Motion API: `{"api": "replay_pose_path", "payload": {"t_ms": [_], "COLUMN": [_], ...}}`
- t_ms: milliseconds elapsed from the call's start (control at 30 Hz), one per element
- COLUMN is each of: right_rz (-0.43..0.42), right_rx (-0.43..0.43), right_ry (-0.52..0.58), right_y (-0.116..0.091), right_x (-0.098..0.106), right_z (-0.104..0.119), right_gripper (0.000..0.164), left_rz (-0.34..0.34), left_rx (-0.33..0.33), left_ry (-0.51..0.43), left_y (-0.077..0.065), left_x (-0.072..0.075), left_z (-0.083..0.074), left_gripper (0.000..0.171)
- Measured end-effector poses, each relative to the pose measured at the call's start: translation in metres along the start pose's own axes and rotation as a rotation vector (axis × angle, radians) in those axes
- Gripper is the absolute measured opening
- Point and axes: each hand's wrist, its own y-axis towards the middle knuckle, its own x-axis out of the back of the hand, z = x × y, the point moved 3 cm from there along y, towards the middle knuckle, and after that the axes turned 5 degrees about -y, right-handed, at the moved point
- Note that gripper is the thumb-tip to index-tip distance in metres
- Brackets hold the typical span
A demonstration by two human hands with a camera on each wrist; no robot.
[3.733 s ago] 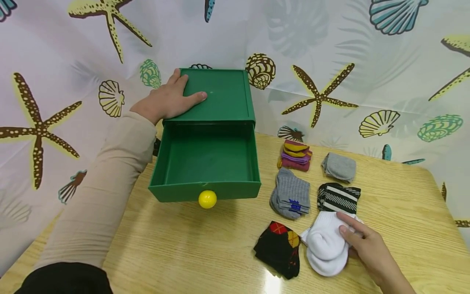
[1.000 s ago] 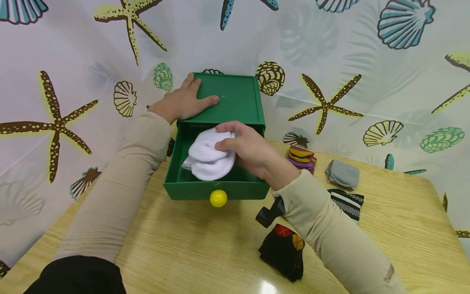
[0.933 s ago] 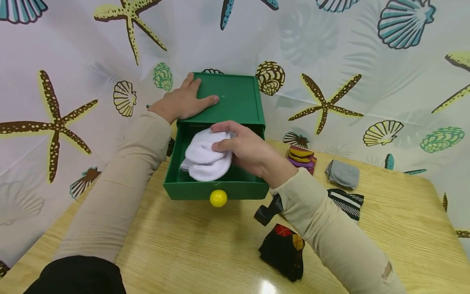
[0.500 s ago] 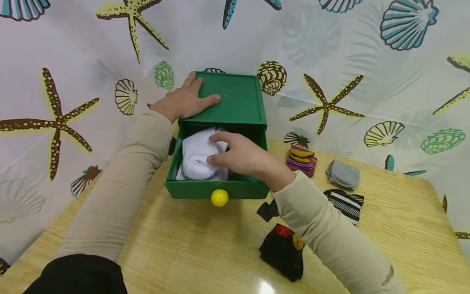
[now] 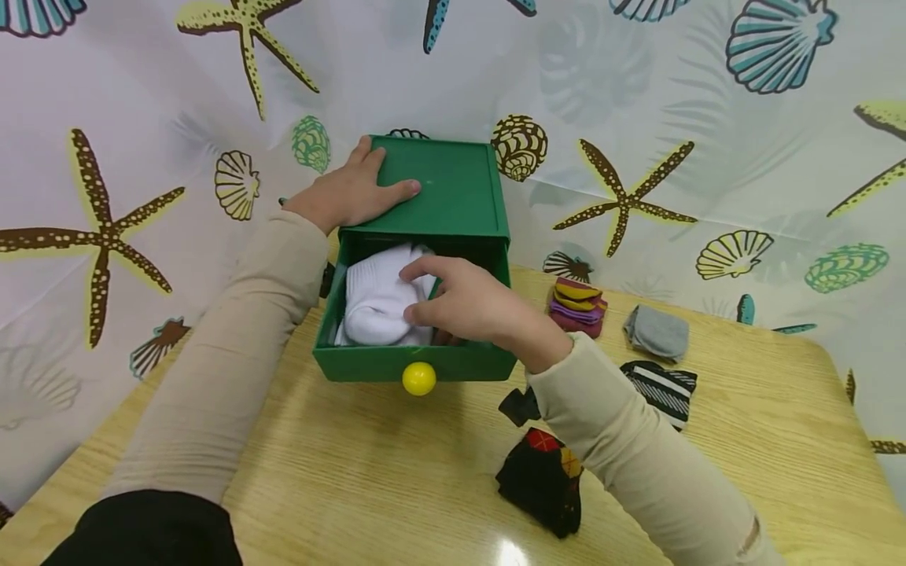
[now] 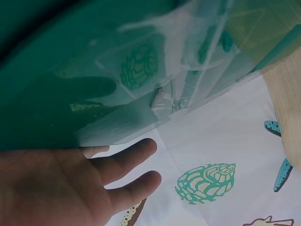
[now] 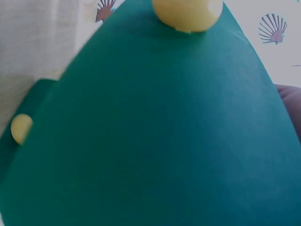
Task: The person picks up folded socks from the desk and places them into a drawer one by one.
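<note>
In the head view, a pair of white socks [image 5: 375,303] lies folded in the left part of a pulled-out green drawer [image 5: 375,365] with a yellow knob [image 5: 419,379]. My right hand [image 5: 481,306] is inside the drawer at the socks' right side, thumb and index finger spread, with green drawer showing between them. Its other fingers are mostly hidden. My left hand [image 5: 350,192] rests flat on top of the green cabinet [image 5: 449,189], near its left edge. Green plastic fills most of the right wrist view, where a second yellow knob [image 7: 22,128] shows lower down.
Right of the cabinet, on the wooden table [image 5: 764,417], lie purple-and-yellow socks [image 5: 579,306], grey socks [image 5: 657,332], black-and-white striped socks [image 5: 661,391] and black argyle socks [image 5: 541,483]. My right forearm covers part of that area. A shell-patterned cloth [image 5: 637,94] hangs behind.
The white socks have gone from the table into the drawer, carried by my right hand. It has since loosened its grip on them. My left hand has stayed on the cabinet top.
</note>
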Motion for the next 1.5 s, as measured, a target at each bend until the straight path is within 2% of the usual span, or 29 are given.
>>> {"api": "replay_pose_path", "payload": {"t_ms": [133, 267, 367, 600, 833, 933, 1067, 1133, 1200, 1267, 1400, 1500], "right_rz": [0.033, 0.084, 0.123, 0.141, -0.016, -0.007, 0.051, 0.045, 0.011, -0.057, -0.259, -0.383], "right_rx": [0.006, 0.001, 0.017, 0.083, 0.029, 0.031, 0.054, 0.064, 0.095, 0.158, 0.384, 0.521], "right_ry": [0.064, 0.256, 0.362, 0.195, 0.059, 0.069, 0.156, 0.199, 0.239, 0.284, 0.438, 0.541], "right_y": [0.005, 0.011, 0.012, 0.010, 0.007, 0.007, 0.005, 0.003, -0.002, -0.013, -0.048, -0.078], "right_x": [-0.003, -0.005, -0.006, -0.006, 0.003, 0.004, 0.005, 0.007, 0.011, 0.016, 0.030, 0.040], "right_z": [0.000, -0.001, -0.001, -0.001, -0.005, -0.005, -0.007, -0.008, -0.009, -0.010, -0.019, -0.039], "right_gripper": [0.035, 0.021, 0.022, 0.033, 0.040, 0.042, 0.042, 0.042, 0.041, 0.039, 0.028, 0.021], "left_rz": [-0.001, 0.001, 0.001, -0.006, -0.007, -0.009, -0.008, -0.006, -0.003, -0.002, 0.003, 0.000], "left_rx": [-0.001, -0.003, -0.005, -0.014, -0.021, -0.018, -0.012, -0.009, -0.007, -0.006, -0.010, -0.021], "left_ry": [-0.002, -0.003, -0.003, -0.004, -0.009, -0.012, -0.016, -0.018, -0.022, -0.029, -0.036, -0.031], "left_y": [-0.001, -0.001, 0.000, 0.002, 0.004, 0.004, 0.002, 0.002, 0.002, 0.002, 0.001, 0.000], "left_x": [0.000, 0.000, 0.001, 0.000, -0.001, 0.000, 0.000, 0.000, 0.000, 0.000, 0.000, 0.001], "left_z": [0.000, 0.001, 0.000, 0.001, 0.002, 0.002, 0.002, 0.003, 0.003, 0.003, 0.002, 0.001], "left_gripper": [0.100, 0.100, 0.100, 0.101, 0.103, 0.102, 0.102, 0.102, 0.102, 0.102, 0.101, 0.100]}}
